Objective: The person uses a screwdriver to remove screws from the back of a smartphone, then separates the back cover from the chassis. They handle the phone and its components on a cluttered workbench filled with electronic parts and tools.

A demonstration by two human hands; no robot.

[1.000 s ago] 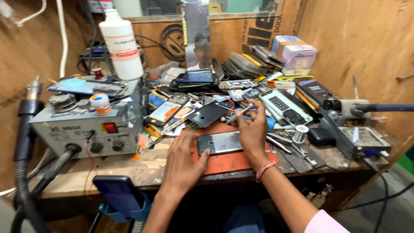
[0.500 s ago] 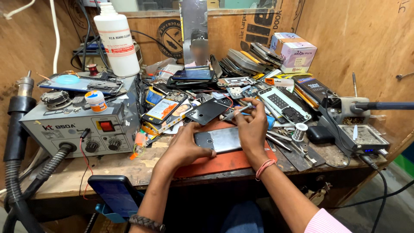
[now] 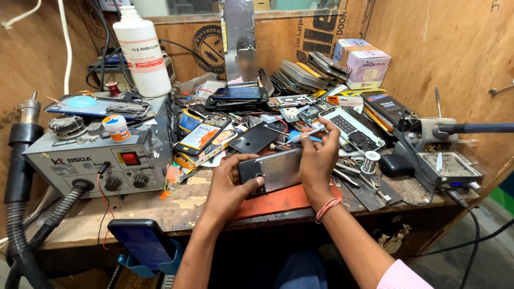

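Observation:
A grey phone [image 3: 273,170] with its back facing me is tilted up off the red mat [image 3: 278,202]. My left hand [image 3: 229,188] grips the phone's left end, thumb across its edge. My right hand [image 3: 318,159] rests against the phone's right end. It pinches a thin blue-handled tool [image 3: 301,137] that points left above the phone's top edge. A red band sits on my right wrist.
A grey hot-air rework station [image 3: 91,160] with a black hose [image 3: 21,192] stands at the left, and a white bottle [image 3: 142,48] behind it. Phones and loose parts [image 3: 300,75] crowd the back. At the right are a box [image 3: 364,61] and a soldering stand [image 3: 447,160]. A blue phone in a holder [image 3: 140,242] juts from the front edge.
My left hand slid from flat on the bench to the phone's left end and raised it off the mat. My right hand stayed at the right end with the tool.

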